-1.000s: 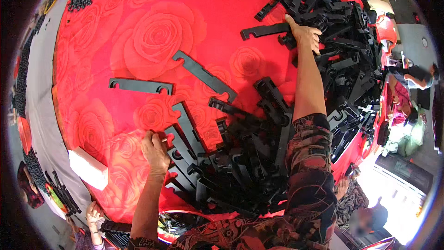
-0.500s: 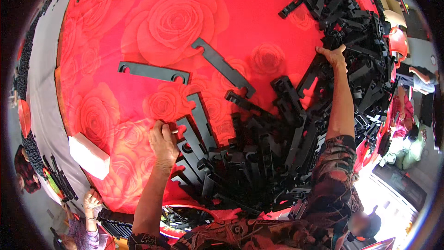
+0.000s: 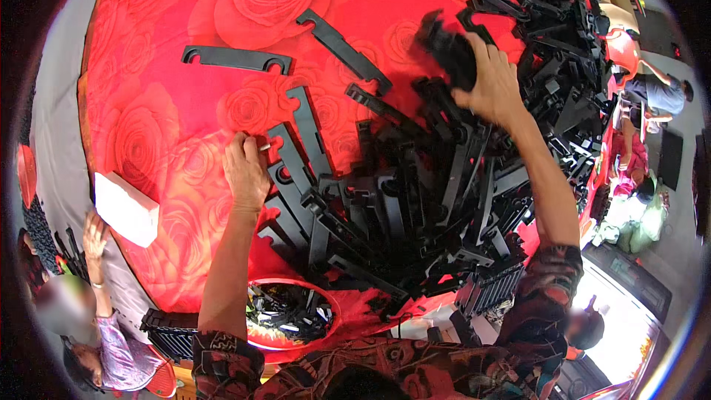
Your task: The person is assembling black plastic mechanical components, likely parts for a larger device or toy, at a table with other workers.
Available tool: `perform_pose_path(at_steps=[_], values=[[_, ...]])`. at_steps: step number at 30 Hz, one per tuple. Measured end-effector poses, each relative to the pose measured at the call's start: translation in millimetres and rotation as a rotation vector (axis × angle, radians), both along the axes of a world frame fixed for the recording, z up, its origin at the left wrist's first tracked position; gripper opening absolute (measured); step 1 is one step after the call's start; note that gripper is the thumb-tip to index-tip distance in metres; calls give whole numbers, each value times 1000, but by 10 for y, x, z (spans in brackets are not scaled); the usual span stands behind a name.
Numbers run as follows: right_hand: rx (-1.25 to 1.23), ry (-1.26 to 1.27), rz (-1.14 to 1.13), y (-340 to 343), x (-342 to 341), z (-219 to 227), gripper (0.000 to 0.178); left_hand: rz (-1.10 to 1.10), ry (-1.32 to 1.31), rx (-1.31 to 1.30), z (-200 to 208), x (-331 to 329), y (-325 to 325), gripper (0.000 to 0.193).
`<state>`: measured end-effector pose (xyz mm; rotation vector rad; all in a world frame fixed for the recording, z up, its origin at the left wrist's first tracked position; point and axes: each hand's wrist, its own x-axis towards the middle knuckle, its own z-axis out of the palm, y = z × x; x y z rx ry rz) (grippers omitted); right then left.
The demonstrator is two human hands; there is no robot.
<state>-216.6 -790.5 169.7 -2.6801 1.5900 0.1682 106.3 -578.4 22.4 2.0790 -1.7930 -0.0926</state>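
My left hand point(image 3: 246, 174) rests on the red rose-patterned cloth with its fingers curled. A small white stick point(image 3: 264, 148) pokes out between them; its kind is unclear. Just right of this hand, notched black plastic strips point(image 3: 292, 159) lie side by side at the edge of a large heap. My right hand point(image 3: 495, 85) is raised over the heap's far side, closed around a bunch of black plastic parts point(image 3: 448, 48) smeared by motion. Farther off, a flat notched strip point(image 3: 237, 58) and a slanting one point(image 3: 344, 52) lie apart on the cloth.
More black parts point(image 3: 548, 52) are piled along the right side. A white box point(image 3: 126, 209) sits at the left table edge, beside another person's hand point(image 3: 94, 235). Close to my body is a red-rimmed basin point(image 3: 335, 304) of small pieces. People are also at the far right.
My right hand has come left from the right-hand pile and now grips black parts. My left hand keeps its place by the strips. The whole view has shifted, showing more of the basin.
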Motion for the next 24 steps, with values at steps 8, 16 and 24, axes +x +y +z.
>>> perform_pose_path(at_steps=[8,16,24], values=[[623,35,398,1832,182,847,84,22,28,6,-34,18,3,24],[657,-248,308,1599,274,627,78,35,20,59,25,50,42,25],[278,-341,-597,60,654,-809,97,-10,29,46,-27,-18,-6,44]])
